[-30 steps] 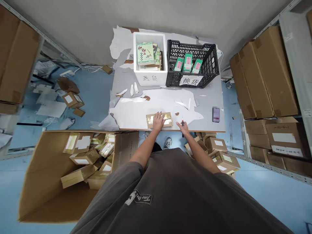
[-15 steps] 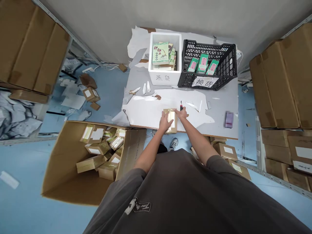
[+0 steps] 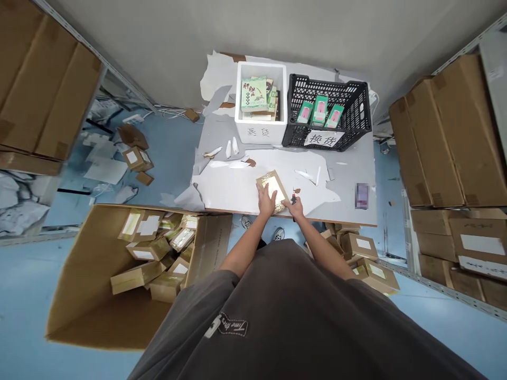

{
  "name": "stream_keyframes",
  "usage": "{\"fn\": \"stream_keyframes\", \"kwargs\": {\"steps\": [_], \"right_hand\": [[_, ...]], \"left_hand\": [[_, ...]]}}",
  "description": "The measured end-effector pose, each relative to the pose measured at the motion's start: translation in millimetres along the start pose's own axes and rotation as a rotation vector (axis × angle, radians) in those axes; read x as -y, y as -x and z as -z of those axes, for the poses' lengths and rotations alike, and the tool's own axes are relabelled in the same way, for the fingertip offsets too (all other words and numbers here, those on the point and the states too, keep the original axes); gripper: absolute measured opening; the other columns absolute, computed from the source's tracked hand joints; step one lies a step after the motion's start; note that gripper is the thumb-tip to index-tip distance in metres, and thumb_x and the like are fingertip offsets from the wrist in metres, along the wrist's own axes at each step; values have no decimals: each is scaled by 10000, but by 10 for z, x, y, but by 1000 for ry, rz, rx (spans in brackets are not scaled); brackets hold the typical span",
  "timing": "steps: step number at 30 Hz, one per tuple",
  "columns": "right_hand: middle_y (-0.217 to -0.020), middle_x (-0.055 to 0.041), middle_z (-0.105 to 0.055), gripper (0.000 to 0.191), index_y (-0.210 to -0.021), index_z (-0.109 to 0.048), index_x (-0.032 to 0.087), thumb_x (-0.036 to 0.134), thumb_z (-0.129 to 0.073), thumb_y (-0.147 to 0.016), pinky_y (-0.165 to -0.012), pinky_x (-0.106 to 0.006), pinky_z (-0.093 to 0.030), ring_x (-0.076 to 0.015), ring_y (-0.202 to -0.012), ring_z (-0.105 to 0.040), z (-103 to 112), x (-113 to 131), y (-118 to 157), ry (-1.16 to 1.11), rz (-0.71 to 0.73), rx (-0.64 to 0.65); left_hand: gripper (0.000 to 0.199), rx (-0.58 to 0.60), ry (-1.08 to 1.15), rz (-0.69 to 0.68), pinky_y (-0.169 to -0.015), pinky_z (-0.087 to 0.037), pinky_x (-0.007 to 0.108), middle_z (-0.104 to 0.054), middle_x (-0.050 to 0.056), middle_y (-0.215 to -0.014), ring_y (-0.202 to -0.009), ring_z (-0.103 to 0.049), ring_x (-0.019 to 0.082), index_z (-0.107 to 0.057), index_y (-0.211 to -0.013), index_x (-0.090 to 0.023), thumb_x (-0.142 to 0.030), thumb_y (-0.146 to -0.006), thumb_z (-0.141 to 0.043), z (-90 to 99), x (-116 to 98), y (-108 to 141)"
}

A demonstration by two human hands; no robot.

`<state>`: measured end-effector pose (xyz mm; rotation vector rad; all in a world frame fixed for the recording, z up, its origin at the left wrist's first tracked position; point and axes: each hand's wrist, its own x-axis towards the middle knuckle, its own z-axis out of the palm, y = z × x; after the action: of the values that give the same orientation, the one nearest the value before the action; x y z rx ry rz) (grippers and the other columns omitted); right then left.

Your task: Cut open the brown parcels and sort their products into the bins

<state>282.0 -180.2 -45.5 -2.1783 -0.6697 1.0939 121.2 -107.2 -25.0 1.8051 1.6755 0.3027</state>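
Note:
A small taped cardboard box [image 3: 279, 191] with a white label lies at a slant on the paper-covered table, near its front edge. My left hand [image 3: 266, 201] grips the box's left side, its thumb lying over the label. In my right hand [image 3: 295, 207] is a utility knife [image 3: 293, 197] with a dark and red handle, pointing away from me. The fingers of that hand also touch the box's lower right corner. Whether the knife's blade is out is too small to tell.
Behind the box stand a white foam bin [image 3: 261, 132] of small packages and a black plastic crate [image 3: 348, 138] with green-and-pink boxes. Paper scraps [image 3: 228, 149] litter the table [image 3: 348, 182]. A large open carton [image 3: 85, 285] of parcels is at left; boxes [image 3: 362, 245] sit at right.
The box has turned and moved farther onto the table, away from its front edge. Both hands moved with it, and the right hand with the knife is now at its lower right corner.

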Motion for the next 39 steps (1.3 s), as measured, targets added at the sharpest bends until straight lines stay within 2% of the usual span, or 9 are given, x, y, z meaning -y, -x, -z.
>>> {"fn": "stream_keyframes", "kwargs": {"steps": [3,6,8,14,17,21,24,29,39], "right_hand": [[-854,57,-549,661,-997,-450,290,650,-869,-634,-745,-321,-490,-201,-798,-588,-16,-23,-120,-23,11,5],[-839,72,-551,643,-997,-444,294,561,-886,-614,-738,-321,-473,-196,-781,-574,-65,110,-326,-21,73,77],[-831,78,-555,621,-991,-441,294,514,-883,-614,-728,-316,-463,-194,-773,-571,-110,215,-431,-1,93,129],[-887,61,-601,570,-957,-501,281,449,-910,-597,-753,-302,-482,-201,-842,-595,-195,470,-537,27,158,144],[-858,41,-618,507,-881,-539,264,477,-933,-644,-728,-298,-501,-197,-819,-603,-132,540,-527,2,165,179],[-678,48,-542,386,-872,-577,256,565,-807,-899,-601,-297,-528,-177,-627,-567,96,468,-404,-128,100,255],[-595,61,-529,379,-928,-568,260,607,-679,-1031,-515,-286,-514,-165,-491,-541,320,279,-235,-175,49,419],[-583,55,-622,398,-929,-537,269,605,-734,-1011,-488,-252,-446,-170,-463,-574,570,43,-69,52,115,627],[-651,31,-652,244,-939,-661,248,449,-610,-1066,-667,-264,-392,-185,-654,-617,679,164,-210,361,410,564]], "left_hand": [[655,103,-222,-284,-1357,-341,602,-288,158,-1861,-1732,-244,396,-483,-1704,-205,-330,-1075,-616,198,-8,-26],[648,398,-407,-648,-1356,-335,548,-505,121,-1752,-1712,-306,360,-606,-1611,-229,-163,-969,-662,453,43,-73],[723,500,-511,-725,-1343,-335,555,-566,120,-1697,-1691,-338,363,-598,-1610,-234,-122,-903,-698,585,55,-107],[518,411,-658,-663,-1261,-435,511,-708,196,-1437,-1483,-555,363,-712,-1447,-161,-86,-937,-651,704,-46,-153],[545,420,-626,-612,-1277,-435,523,-594,181,-1633,-1588,-467,372,-715,-1417,-195,-153,-878,-784,679,-64,-125],[629,408,-645,-485,-1375,-265,623,-436,187,-1784,-1681,-356,412,-687,-1431,-208,-282,-843,-901,575,-72,-31],[701,379,-642,-428,-1343,-341,604,-457,244,-1756,-1657,-399,440,-665,-1446,-172,-331,-823,-943,486,-90,41],[725,357,-630,-419,-1212,-510,528,-491,274,-1720,-1622,-443,464,-675,-1384,-153,-343,-763,-998,434,-97,59],[694,365,-649,-394,-1171,-549,488,-514,265,-1706,-1586,-492,456,-692,-1348,-131,-349,-768,-1006,443,-148,-1]]}}
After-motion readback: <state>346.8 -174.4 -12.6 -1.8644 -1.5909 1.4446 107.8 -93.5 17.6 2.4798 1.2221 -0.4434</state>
